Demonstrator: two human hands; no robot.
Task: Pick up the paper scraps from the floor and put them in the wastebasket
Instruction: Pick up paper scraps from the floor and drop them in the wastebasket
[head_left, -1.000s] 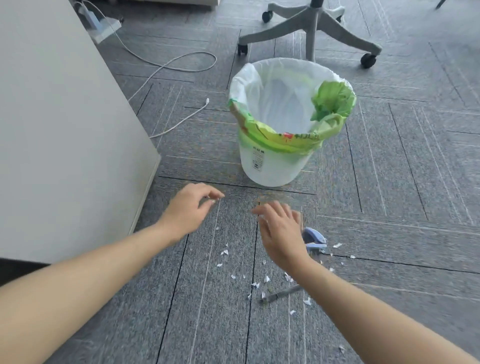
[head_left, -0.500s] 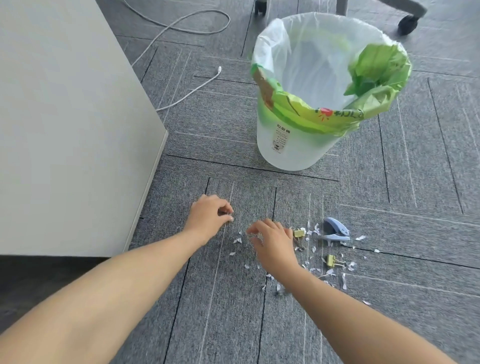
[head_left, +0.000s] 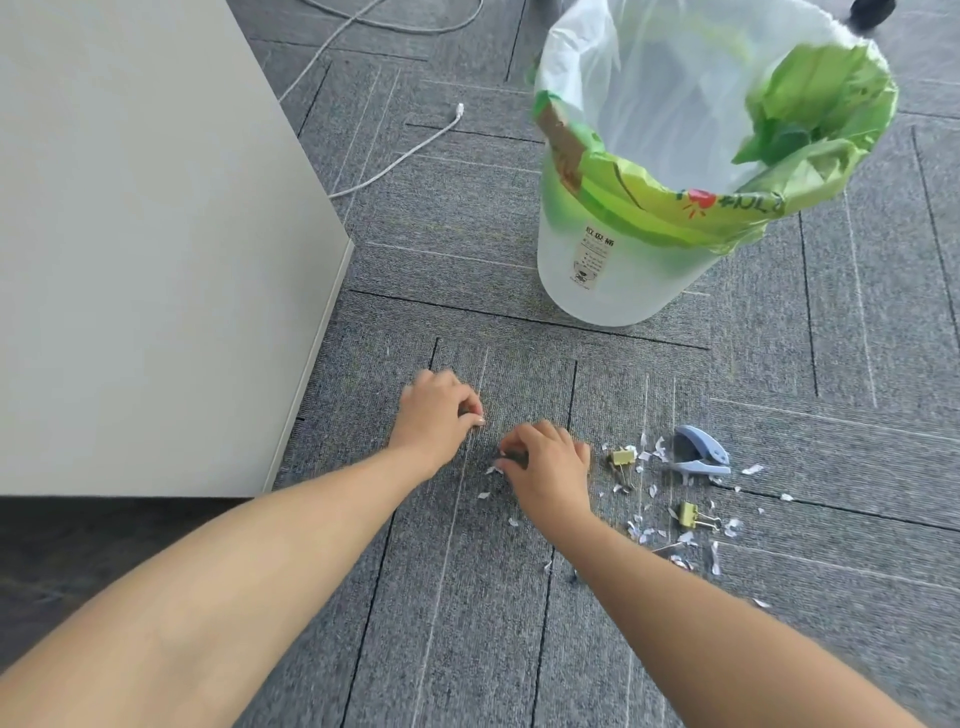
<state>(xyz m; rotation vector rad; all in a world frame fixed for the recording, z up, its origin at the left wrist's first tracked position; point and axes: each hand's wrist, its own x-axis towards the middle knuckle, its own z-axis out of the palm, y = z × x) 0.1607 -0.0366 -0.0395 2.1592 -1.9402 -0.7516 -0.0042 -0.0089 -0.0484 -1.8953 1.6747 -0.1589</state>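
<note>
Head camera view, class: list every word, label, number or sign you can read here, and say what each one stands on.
"垃圾桶": as far as it can be read, the top line of the white sticker label on the translucent white plastic wastebasket.
Smaller print below it on that sticker: too small to read.
Dark lettering beside a red mark on the green printed bag folded over the rim: upside down and creased, not readable.
No other text shows.

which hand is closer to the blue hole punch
Right. The right hand is just left of the blue hole punch, with a gold binder clip between them; the left hand is farther left, beyond the right hand.
</note>
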